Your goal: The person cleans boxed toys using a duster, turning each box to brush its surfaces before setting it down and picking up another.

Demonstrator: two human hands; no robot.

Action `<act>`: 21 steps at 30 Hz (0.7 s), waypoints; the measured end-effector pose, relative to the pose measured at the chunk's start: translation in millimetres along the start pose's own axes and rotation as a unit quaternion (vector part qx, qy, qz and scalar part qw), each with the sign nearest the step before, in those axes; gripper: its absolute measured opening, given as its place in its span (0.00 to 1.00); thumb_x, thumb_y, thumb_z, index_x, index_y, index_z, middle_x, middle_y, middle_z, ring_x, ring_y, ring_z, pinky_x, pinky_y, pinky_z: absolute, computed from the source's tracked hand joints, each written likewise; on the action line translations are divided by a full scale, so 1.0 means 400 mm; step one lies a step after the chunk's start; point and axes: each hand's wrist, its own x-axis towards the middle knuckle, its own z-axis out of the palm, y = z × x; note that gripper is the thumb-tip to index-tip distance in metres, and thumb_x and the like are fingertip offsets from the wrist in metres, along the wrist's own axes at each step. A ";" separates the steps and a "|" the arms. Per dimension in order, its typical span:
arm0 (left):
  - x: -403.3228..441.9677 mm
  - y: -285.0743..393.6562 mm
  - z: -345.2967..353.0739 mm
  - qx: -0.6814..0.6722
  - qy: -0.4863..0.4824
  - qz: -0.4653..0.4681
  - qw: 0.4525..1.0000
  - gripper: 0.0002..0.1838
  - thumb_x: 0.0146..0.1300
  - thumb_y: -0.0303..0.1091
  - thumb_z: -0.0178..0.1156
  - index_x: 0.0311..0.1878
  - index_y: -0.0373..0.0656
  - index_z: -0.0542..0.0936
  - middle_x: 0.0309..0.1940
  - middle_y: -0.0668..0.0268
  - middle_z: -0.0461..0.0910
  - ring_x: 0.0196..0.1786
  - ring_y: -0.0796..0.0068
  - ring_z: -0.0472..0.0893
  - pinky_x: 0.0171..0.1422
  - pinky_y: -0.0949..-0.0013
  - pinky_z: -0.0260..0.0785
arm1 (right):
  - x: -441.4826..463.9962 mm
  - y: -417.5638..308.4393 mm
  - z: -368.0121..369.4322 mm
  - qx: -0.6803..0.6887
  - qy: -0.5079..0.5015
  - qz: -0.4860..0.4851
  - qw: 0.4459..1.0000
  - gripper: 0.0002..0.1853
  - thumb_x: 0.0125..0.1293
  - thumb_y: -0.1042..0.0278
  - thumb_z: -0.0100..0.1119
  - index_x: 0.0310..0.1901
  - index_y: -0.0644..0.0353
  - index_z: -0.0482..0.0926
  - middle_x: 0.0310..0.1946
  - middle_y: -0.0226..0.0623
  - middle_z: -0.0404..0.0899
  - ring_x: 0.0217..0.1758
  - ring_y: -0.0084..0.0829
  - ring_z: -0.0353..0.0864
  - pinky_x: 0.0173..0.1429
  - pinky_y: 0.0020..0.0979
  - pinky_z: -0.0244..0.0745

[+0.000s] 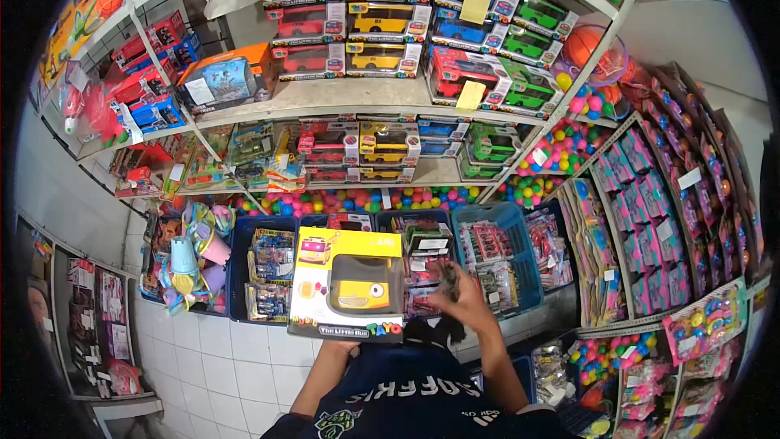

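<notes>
Left hand point(347, 346) holds up a boxed toy bus point(348, 283)

A shelf rack point(333, 106) spans the upper view, stacked with red, yellow, blue and green bus boxes. Under it stands a row of plastic bins, a light-blue bin point(532, 278) towards the right. The boxed toy bus is held above the bins, its yellow front tilted upward (the lower edge reads "The Little Bus Tayo"). The left hand grasps it from below, fingers hidden behind the box. The right hand point(465, 297), beside the box's right edge, pinches a small dark item point(448, 276), too blurred to identify.
</notes>
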 end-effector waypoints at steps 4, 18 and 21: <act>0.035 -0.007 -0.010 -0.017 0.007 -0.008 1.000 0.38 0.69 0.61 0.41 0.75 0.48 0.56 0.73 0.58 0.60 0.71 0.54 0.65 0.74 0.48 0.57 | -0.011 -0.139 0.081 -0.167 -0.107 -0.134 0.971 0.73 0.27 0.63 0.89 0.75 0.60 0.45 0.74 0.48 0.51 0.77 0.39 0.51 0.78 0.38 0.47; 0.129 0.022 -0.254 0.079 0.298 -0.093 0.947 0.48 0.60 0.76 0.43 0.74 0.49 0.59 0.64 0.56 0.72 0.63 0.50 0.72 0.66 0.46 0.63 | 0.232 0.043 0.054 -0.221 0.084 -0.212 0.948 0.67 0.31 0.59 0.86 0.73 0.57 0.50 0.66 0.45 0.57 0.71 0.41 0.59 0.73 0.40 0.56; -0.032 0.032 -0.508 0.293 0.394 0.063 0.869 0.31 0.67 0.61 0.52 0.62 0.47 0.68 0.43 0.60 0.79 0.40 0.66 0.81 0.44 0.62 0.73 | 0.362 0.064 -0.020 -0.371 0.095 -0.269 0.884 0.65 0.29 0.67 0.85 0.73 0.53 0.53 0.64 0.45 0.58 0.67 0.49 0.63 0.67 0.44 0.66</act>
